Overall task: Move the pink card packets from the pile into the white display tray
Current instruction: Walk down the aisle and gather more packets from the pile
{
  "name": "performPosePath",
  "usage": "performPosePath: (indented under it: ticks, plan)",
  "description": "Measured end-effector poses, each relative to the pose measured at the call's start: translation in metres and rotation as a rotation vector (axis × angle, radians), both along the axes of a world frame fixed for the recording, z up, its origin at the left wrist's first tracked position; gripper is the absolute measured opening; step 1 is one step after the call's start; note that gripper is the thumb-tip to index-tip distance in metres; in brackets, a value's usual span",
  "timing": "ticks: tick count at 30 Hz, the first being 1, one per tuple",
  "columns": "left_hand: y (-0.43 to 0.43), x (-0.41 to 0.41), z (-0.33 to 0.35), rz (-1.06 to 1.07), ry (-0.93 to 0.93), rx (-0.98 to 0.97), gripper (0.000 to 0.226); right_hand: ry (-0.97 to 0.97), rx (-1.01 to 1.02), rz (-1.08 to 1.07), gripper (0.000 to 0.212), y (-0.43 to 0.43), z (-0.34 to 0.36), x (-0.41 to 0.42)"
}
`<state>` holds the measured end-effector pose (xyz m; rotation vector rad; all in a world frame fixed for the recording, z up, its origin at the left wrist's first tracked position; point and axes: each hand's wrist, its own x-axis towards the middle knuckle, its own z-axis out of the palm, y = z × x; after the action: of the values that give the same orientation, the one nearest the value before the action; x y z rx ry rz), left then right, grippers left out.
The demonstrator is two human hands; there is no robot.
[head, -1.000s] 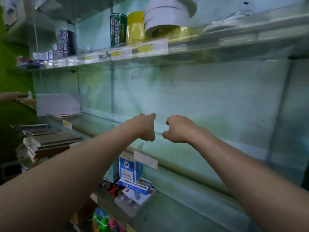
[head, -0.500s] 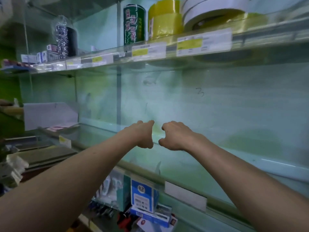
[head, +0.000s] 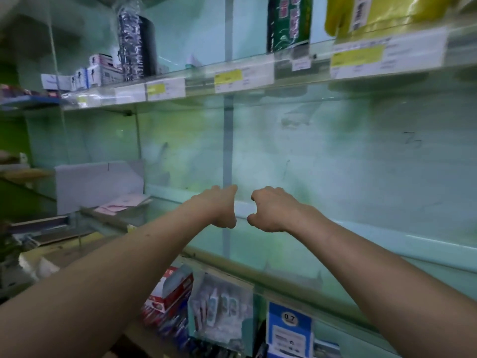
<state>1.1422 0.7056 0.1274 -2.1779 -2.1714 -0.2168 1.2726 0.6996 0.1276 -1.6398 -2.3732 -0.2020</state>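
1. Below the hands, on the lower shelf, stood a blue box [head: 289,332], a red box [head: 171,293] and clear bags [head: 222,303]. None of these belonged to the task.
2. Both forearms reached out over the glass shelf [head: 284,257]. The left hand [head: 219,208] and right hand [head: 273,210] hung side by side, just apart. Their fingers were curled into fists with nothing in them.
3. Over the last second the hands had kept that same pose and gap. Only the view had shifted, lifting and drawing nearer the shelves, so no packet had been picked up or set down in that time.
4. Farther left, well apart from both hands, the packets [head: 121,204] lay on the same shelf at the foot of the tray [head: 98,184]. Through the blur it was hard to tell whether they lay inside the tray or just in front of it.
5. Farthest up, the top shelf [head: 196,85] carried a green roll [head: 289,21] and price labels.
6. The task seemed paused. The next move would likely call for a reach to the left.
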Motion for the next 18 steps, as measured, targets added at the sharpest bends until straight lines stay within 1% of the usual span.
performPosePath:
  ticks: [5, 10, 14, 18]
  plan:
    - [0.019, -0.024, -0.002, 0.026, -0.036, 0.006, 0.082, -0.027, 0.008, 0.032, 0.024, 0.021, -0.002, -0.024]
    - [0.035, -0.034, -0.001, 0.05, -0.032, 0.029, 0.085, -0.047, 0.025, 0.071, 0.03, 0.04, -0.002, -0.038]
    - [0.05, -0.044, 0.001, 0.048, -0.041, 0.043, 0.083, -0.054, 0.015, 0.086, 0.03, 0.055, -0.002, -0.045]
    - [0.064, -0.06, 0.0, 0.053, -0.06, 0.044, 0.082, -0.082, 0.017, 0.07, 0.012, 0.07, 0.0, -0.058]
